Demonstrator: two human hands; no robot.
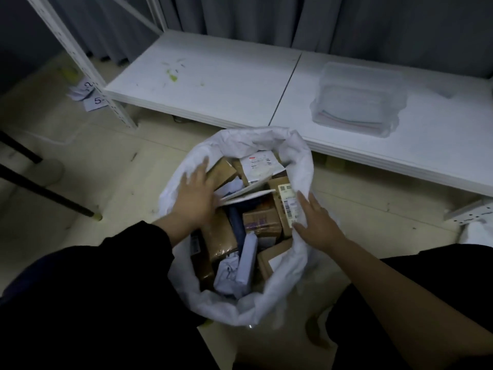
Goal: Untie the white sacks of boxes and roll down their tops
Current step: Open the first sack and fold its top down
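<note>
1. the sack [301,166] stands on the floor [112,180] in front of the low shelf [213,84], its mouth wide open and its top rolled down into a thick white rim all the way round
2. inside the sack lie brown boxes [262,221], a white envelope [257,166] with a label at the far side, a pale flat packet [248,260] near the middle and crumpled white wrapping nearer the person
3. the left hand [194,193] lies flat on the sack's left rim, fingers straight and spread, fingertips reaching over the inner edge toward a box; it grips nothing
4. the right hand [317,222] rests on the sack's right rim, fingers straight and slightly spread, thumb pointing in toward the boxes; it also grips nothing
5. the two hands are well apart, one on each side of the sack's mouth, with the contents between them
6. a dark sleeve [120,263] covers the left arm up to the wrist; the right forearm is bare
7. on the shelf, behind the sack and to its right, sits a clear tub [357,100] with something flat inside that is too blurred to tell
8. the shelf's white post [88,62] rises left of the sack, with numbered paper slips [90,94] on the floor by its foot
9. dark legs [45,193] of some furniture cross the floor far left of the sack
</note>
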